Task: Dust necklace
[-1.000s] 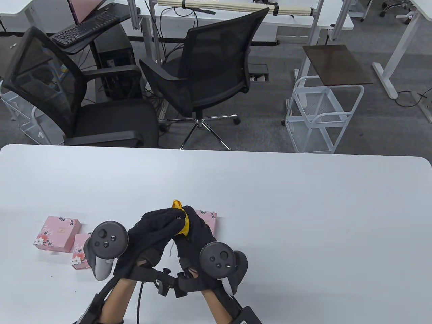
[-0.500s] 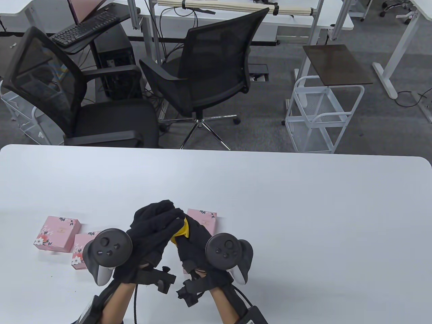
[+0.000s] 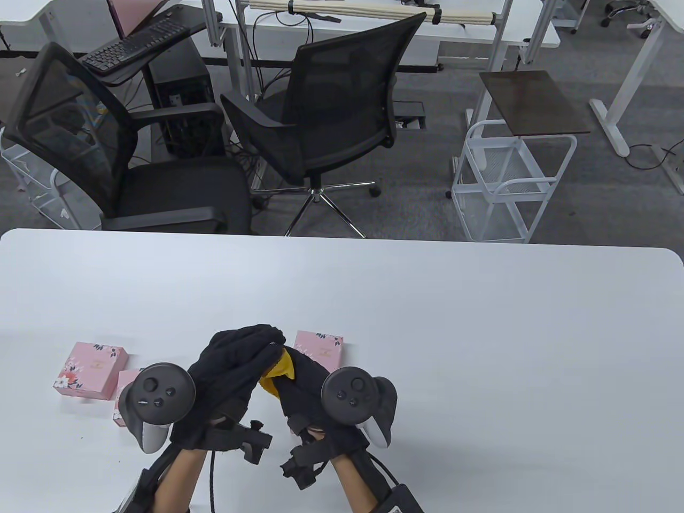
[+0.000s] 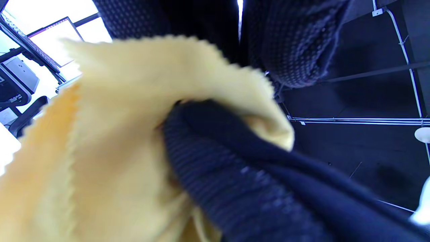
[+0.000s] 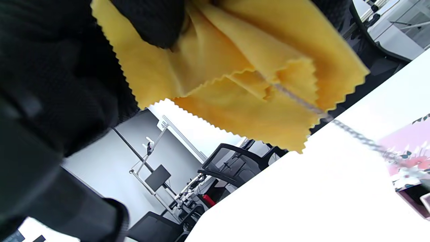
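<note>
The right hand (image 3: pixel 304 385) pinches the yellow cloth (image 5: pixel 235 84) around a thin necklace chain (image 5: pixel 352 134); the left hand (image 3: pixel 230 374) presses on the cloth. The chain looks light and slippery, so hold it through the fold.

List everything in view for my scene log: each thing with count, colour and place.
cloth: 1, yellow, pinched between both hands
necklace chain: 1, silver, trailing from the cloth toward a pink box
gift boxes: 3, pink floral, near table edge; one behind the hands, one partly hidden
table: 1, white
office chairs: 2, black, beyond the table
wire cart: 1, white, right of the chairs
keyboard: 1, black, far left desk
left hand: black glove
right hand: black glove
</note>
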{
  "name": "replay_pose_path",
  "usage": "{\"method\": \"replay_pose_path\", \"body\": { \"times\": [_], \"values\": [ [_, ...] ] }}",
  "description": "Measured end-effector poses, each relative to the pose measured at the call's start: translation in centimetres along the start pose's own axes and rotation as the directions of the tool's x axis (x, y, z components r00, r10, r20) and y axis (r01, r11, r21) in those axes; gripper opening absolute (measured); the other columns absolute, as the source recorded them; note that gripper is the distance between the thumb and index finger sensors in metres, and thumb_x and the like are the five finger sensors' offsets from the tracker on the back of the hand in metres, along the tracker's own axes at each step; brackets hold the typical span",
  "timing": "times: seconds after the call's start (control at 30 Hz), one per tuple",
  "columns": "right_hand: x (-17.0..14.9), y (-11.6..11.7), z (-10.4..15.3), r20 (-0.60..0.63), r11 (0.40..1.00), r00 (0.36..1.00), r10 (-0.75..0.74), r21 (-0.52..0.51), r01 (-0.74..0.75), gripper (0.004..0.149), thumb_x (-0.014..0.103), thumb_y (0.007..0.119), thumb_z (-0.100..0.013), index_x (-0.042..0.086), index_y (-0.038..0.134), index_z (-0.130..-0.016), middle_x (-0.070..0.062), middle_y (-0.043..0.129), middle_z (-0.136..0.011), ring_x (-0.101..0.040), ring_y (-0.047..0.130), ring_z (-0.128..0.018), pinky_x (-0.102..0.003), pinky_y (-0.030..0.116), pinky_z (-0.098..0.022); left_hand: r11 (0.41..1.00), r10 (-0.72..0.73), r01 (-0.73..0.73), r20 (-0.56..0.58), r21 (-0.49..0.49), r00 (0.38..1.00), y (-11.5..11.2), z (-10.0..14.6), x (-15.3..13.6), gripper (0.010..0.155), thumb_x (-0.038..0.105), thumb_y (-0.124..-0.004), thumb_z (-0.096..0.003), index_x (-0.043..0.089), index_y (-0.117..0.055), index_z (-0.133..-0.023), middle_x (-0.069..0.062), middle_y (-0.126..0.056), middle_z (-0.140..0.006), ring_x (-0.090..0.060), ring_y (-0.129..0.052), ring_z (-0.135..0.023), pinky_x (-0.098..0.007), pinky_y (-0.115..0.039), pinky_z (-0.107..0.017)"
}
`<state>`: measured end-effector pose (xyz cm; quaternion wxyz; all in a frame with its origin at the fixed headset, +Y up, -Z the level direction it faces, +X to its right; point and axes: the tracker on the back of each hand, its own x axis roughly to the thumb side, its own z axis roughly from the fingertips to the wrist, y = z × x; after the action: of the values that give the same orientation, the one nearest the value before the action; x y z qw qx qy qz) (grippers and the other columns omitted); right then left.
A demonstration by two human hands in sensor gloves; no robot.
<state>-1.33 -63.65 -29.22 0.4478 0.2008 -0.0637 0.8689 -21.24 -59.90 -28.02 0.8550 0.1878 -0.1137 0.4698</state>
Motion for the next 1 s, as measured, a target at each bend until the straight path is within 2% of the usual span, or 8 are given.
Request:
{"method": "replay_pose_path", "body": {
  "times": [0.13, 0.23, 0.4, 0.5, 0.63, 0.77, 0.9, 1.0],
  "values": [
    [-0.1, 0.1, 0.1, -0.001, 0.994, 0.995, 0.097, -0.050, -0.097, 0.040, 0.033, 0.074, -0.065, 0.011, 0.075, -0.098, -0.018, 0.090, -0.085, -0.039, 0.092, -0.065, -0.054, 0.076, -0.055, 1.000, 0.005, -0.006, 0.004, 0.009, 1.000, 0.3, 0.0, 0.0, 0.037, 0.048, -0.089, -0.0522, 0.030, -0.096, -0.084, -0.001, -0.098, -0.090, -0.027, -0.086, -0.083, -0.044, -0.079, -0.058],
    [-0.1, 0.1, 0.2, 0.002, 0.985, 0.988, 0.157, -0.079, -0.156, 0.039, 0.037, 0.072, -0.065, 0.013, 0.077, -0.095, -0.016, 0.092, -0.080, -0.038, 0.094, -0.061, -0.053, 0.077, -0.053, 1.000, 0.024, -0.024, 0.004, 0.009, 1.000, 0.3, 0.0, -0.1, 0.037, 0.048, -0.089, -0.0522, 0.030, -0.096, -0.084, -0.002, -0.100, -0.089, -0.027, -0.087, -0.082, -0.044, -0.080, -0.058],
    [-0.1, 0.6, 0.0, 0.017, 0.991, 0.991, 0.133, 0.007, -0.133, 0.041, 0.029, 0.069, -0.067, 0.009, 0.070, -0.102, -0.021, 0.085, -0.091, -0.043, 0.090, -0.070, -0.056, 0.074, -0.057, 0.999, 0.046, -0.046, 0.002, 0.015, 0.999, 0.4, -0.1, -0.2, 0.037, 0.048, -0.088, -0.0523, 0.030, -0.096, -0.084, 0.000, -0.100, -0.088, -0.026, -0.088, -0.082, -0.043, -0.080, -0.057],
    [-0.4, 0.8, -0.1, 0.011, 0.994, 0.994, 0.113, 0.012, -0.113, 0.040, 0.027, 0.072, -0.065, 0.011, 0.073, -0.101, -0.021, 0.086, -0.090, -0.042, 0.091, -0.070, -0.055, 0.075, -0.057, 0.998, 0.061, -0.061, 0.002, 0.011, 0.998, 0.4, -0.2, -0.3, 0.037, 0.048, -0.088, -0.0525, 0.030, -0.096, -0.084, 0.001, -0.101, -0.087, -0.026, -0.088, -0.081, -0.043, -0.081, -0.057],
    [-0.9, 1.1, -0.1, -0.002, 0.993, 0.993, 0.116, 0.002, -0.116, 0.039, 0.036, 0.072, -0.065, 0.013, 0.078, -0.095, -0.016, 0.092, -0.080, -0.038, 0.094, -0.061, -0.053, 0.077, -0.053, 0.998, 0.066, -0.066, 0.004, 0.012, 0.998, 0.5, -0.2, -0.2, 0.037, 0.048, -0.088, -0.0524, 0.030, -0.095, -0.084, 0.001, -0.101, -0.087, -0.026, -0.088, -0.081, -0.043, -0.081, -0.057],
    [-1.0, 1.4, -0.1, -0.012, 0.995, 0.995, 0.101, 0.027, -0.101, 0.042, 0.040, 0.066, -0.066, 0.012, 0.079, -0.093, -0.017, 0.093, -0.079, -0.039, 0.094, -0.060, -0.054, 0.077, -0.052, 0.997, 0.068, -0.069, 0.012, 0.021, 0.998, 0.7, -0.2, -0.3, 0.037, 0.048, -0.088, -0.0526, 0.030, -0.095, -0.084, 0.001, -0.101, -0.087, -0.026, -0.088, -0.081, -0.043, -0.081, -0.057],
    [-1.1, 1.8, -0.2, -0.009, 0.991, 0.994, 0.109, 0.075, -0.108, 0.045, 0.038, 0.061, -0.068, 0.008, 0.074, -0.099, -0.021, 0.089, -0.085, -0.043, 0.091, -0.065, -0.056, 0.074, -0.055, 0.996, 0.079, -0.079, 0.009, 0.033, 0.997, 1.1, -0.3, -0.4, 0.037, 0.048, -0.088, -0.0525, 0.030, -0.095, -0.084, 0.001, -0.101, -0.087, -0.026, -0.088, -0.081, -0.043, -0.080, -0.057],
    [-1.1, 2.2, -0.4, -0.013, 0.980, 0.994, 0.111, 0.169, -0.107, 0.047, 0.033, 0.061, -0.069, 0.005, 0.065, -0.106, -0.025, 0.080, -0.094, -0.046, 0.085, -0.073, -0.058, 0.071, -0.059, 0.996, 0.083, -0.083, 0.007, 0.037, 0.997, 1.4, -0.4, -0.6, 0.037, 0.047, -0.088, -0.0526, 0.030, -0.095, -0.084, -0.001, -0.101, -0.087, -0.026, -0.088, -0.081, -0.042, -0.080, -0.056]
  ]
}}
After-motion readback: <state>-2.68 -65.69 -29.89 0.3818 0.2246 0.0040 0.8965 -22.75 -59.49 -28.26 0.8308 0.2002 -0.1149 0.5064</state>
